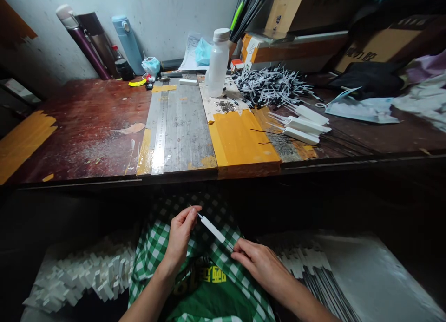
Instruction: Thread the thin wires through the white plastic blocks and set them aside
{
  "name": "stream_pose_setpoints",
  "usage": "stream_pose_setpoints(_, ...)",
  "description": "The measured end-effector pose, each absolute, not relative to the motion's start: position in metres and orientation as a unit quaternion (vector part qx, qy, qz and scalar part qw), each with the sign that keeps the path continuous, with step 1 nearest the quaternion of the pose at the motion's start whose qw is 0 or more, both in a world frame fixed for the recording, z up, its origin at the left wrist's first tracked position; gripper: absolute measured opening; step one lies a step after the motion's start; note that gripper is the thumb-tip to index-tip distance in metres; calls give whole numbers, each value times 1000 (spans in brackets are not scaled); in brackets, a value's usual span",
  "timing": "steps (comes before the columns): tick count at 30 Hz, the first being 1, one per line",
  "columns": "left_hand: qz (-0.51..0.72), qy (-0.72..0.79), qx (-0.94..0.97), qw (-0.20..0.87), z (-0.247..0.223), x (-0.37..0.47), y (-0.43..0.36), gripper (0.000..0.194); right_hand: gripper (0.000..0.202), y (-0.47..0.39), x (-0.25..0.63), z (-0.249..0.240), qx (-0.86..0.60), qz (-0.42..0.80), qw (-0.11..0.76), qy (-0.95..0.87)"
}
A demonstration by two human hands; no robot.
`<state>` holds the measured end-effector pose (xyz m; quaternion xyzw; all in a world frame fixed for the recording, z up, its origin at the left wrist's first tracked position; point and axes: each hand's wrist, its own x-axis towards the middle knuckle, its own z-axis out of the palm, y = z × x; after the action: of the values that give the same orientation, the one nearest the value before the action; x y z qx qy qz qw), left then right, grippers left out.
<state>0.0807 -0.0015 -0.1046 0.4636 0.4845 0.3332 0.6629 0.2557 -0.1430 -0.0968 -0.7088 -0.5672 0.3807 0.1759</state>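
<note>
A slim white rectangular bar [213, 229] slants over my lap between my two hands. My left hand [181, 231] pinches the thin pale tip that sticks out of its upper left end. At the lower right end, my right hand [256, 259] closes finger and thumb on the thin dark wire [228, 245] coming out of the bar. Several similar white bars [306, 124] with thin stems and dark wires lie on the table's right part. Beyond them is a heap of small white-and-black stick pieces [275, 86].
A steel ruler [160, 136] lies on the grey board [184, 131]. The white bottle [219, 64] stands behind the yellow-taped block [240, 141]. Stacked white bars [87, 273] sit low on the left, wired ones [320, 275] low on the right. The table edge [177, 177] runs beyond my hands.
</note>
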Motion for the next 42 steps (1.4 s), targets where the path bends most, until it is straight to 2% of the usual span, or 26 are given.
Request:
stream_pose_setpoints(17,326,485,461,668,-107,83,-2,43,23,-137,255,-97,-731,395,143,-538)
stream_pose_setpoints(22,319,485,474,662,-108,85,-3,40,23,-138,256,-100,-735,366,119,-559)
stream_pose_setpoints(27,335,491,569,569,-109,83,-7,31,21,-139,250,-102,-750,315,92,-574)
stream_pose_setpoints(31,354,483,631,493,-110,81,-8,26,14,-139,249,-98,-701,362,159,-594)
stream_pose_setpoints(34,337,480,585,561,-112,81,-5,28,26,-140,253,-95,-660,408,196,-600)
stream_pose_setpoints(37,323,469,510,644,-112,82,-3,34,27,-142,258,-96,-664,430,178,-585)
stream_pose_setpoints(42,345,468,477,659,-110,82,-1,36,24,-142,258,-97,-677,417,156,-586)
